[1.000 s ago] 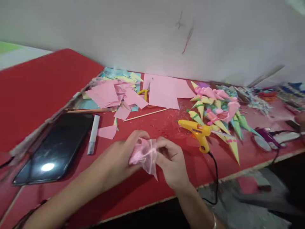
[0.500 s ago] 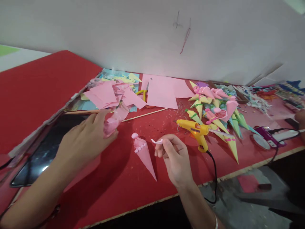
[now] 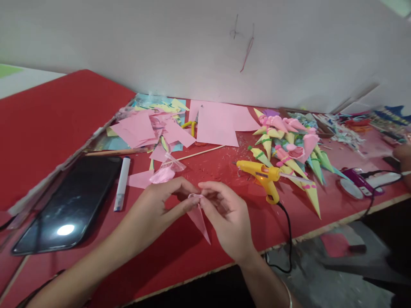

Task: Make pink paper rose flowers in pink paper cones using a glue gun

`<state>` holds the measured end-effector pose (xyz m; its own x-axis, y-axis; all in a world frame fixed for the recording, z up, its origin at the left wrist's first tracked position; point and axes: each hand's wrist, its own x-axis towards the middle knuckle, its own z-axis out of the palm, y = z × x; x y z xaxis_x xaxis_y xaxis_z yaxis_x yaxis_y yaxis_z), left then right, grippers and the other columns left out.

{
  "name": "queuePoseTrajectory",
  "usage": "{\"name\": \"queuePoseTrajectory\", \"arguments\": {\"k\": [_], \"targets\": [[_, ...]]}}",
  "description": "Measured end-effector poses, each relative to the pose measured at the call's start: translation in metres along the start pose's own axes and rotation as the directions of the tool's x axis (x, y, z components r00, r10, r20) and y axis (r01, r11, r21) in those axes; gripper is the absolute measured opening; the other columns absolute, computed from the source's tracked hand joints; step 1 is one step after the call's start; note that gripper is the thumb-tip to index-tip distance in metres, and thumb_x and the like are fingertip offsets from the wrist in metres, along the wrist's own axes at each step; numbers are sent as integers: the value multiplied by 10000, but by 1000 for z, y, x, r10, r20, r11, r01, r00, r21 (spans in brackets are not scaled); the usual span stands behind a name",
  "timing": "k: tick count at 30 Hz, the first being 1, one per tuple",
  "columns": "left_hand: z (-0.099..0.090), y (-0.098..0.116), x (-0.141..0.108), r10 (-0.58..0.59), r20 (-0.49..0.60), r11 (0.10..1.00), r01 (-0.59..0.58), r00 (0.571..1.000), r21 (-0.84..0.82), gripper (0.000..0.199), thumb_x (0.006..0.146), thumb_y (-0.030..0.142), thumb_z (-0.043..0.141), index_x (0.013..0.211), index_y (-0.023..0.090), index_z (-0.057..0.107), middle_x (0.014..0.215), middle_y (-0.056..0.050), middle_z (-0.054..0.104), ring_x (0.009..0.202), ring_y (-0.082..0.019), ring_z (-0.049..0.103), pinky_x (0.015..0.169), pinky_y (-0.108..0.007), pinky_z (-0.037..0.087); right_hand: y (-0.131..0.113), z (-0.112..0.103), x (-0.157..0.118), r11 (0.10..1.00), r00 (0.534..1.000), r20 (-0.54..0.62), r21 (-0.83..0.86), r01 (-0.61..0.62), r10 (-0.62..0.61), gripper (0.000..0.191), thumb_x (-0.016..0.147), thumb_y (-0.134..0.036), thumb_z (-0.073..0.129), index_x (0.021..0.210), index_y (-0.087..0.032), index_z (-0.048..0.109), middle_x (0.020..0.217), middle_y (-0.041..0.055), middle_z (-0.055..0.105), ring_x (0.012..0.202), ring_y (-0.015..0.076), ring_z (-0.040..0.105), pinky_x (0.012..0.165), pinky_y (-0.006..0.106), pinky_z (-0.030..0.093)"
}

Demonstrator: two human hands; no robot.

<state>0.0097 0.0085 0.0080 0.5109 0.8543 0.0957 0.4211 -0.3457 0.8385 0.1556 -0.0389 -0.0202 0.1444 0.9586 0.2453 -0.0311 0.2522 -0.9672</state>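
My left hand [image 3: 162, 203] and my right hand [image 3: 229, 220] meet at mid-table, fingertips pinched on a thin, pale pink strip of what looks like modelling clay [image 3: 195, 196]. Below them a pink paper cone [image 3: 201, 226] lies on the red table, its point toward me and its upper part hidden behind my fingers. Just beyond my left hand is a clear plastic bag with a pink lump inside [image 3: 163, 174]. A white marker [image 3: 122, 184] lies left of it.
A black phone [image 3: 70, 205] lies at left. Pink paper sheets [image 3: 218, 124] and scraps sit along the wall. On the right are a yellow glue gun [image 3: 261, 171] with its cord over the front edge, and a heap of decorated cones [image 3: 289, 149]. Another person's hand [image 3: 403, 156] shows far right.
My left hand has let go of the plastic bag, leaving it on the table, and come right to the strip. My right hand has shifted left, over the cone.
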Motion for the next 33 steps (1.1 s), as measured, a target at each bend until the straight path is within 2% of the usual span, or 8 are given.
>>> {"name": "queuePoseTrajectory", "arguments": {"k": [5, 9, 13, 17, 20, 27, 30, 33], "targets": [[-1, 2, 3, -83, 19, 985, 85, 996, -153, 143, 775, 230, 559, 647, 203, 617, 591, 47, 635, 550, -90, 573, 544, -168, 459, 3, -2, 0, 942, 966, 104, -219, 256, -238, 299, 821, -59, 554, 1072, -186, 656, 920, 42, 671, 852, 113, 627, 784, 206, 513], [-1, 0, 2, -133, 49, 956, 141, 990, -256, 142, 757, 224, 558, 635, 198, 624, 538, 53, 617, 488, -79, 536, 477, -150, 434, 3, -1, 0, 894, 933, 70, -269, 358, -353, 227, 826, -50, 557, 976, -155, 691, 905, 71, 697, 840, 131, 644, 771, 225, 522], [-1, -1, 1, -138, 52, 952, 147, 989, -269, 162, 762, 237, 546, 654, 202, 662, 531, 48, 608, 466, -86, 497, 460, -166, 417, 1, 1, -1, 888, 932, 16, -300, 349, -362, 165, 803, -80, 609, 884, -189, 705, 777, 34, 691, 714, 133, 645, 669, 238, 536], [0, 0, -1, -90, 101, 946, 117, 991, -304, 237, 799, 258, 522, 607, 204, 650, 517, 47, 567, 493, -99, 473, 491, -190, 399, -1, -1, -2, 890, 942, 18, -321, 323, -335, 190, 809, -116, 616, 935, -229, 704, 759, 22, 652, 683, 137, 621, 631, 260, 525], [4, -3, -3, -103, 154, 911, 156, 983, -381, 248, 806, 266, 525, 594, 194, 632, 532, 47, 527, 530, -102, 450, 522, -203, 382, 0, -4, -2, 878, 940, 10, -354, 323, -342, 226, 822, -129, 603, 983, -253, 702, 769, 21, 614, 673, 135, 605, 614, 264, 518], [10, -15, -4, -227, 216, 739, 313, 950, -597, 152, 781, 328, 613, 724, 197, 664, 614, 35, 527, 590, -108, 449, 593, -234, 410, 5, -4, -3, 759, 890, 197, -467, 454, -411, 438, 872, -88, 481, 1263, -278, 531, 1012, 64, 592, 933, 182, 571, 812, 337, 498], [7, -14, -3, -190, 212, 748, 281, 959, -601, 140, 775, 329, 627, 736, 197, 652, 645, 33, 542, 574, -97, 445, 564, -215, 410, 6, -2, -3, 760, 884, 258, -452, 467, -390, 484, 879, -83, 442, 1322, -276, 461, 1072, 73, 573, 982, 186, 561, 850, 349, 494], [5, -11, -2, -148, 200, 798, 236, 969, -555, 163, 791, 330, 602, 719, 189, 637, 629, 32, 539, 567, -99, 456, 550, -209, 413, 5, -1, -4, 781, 894, 209, -434, 449, -397, 440, 882, -124, 486, 1281, -309, 501, 1023, 53, 589, 938, 176, 581, 811, 332, 510]]}}
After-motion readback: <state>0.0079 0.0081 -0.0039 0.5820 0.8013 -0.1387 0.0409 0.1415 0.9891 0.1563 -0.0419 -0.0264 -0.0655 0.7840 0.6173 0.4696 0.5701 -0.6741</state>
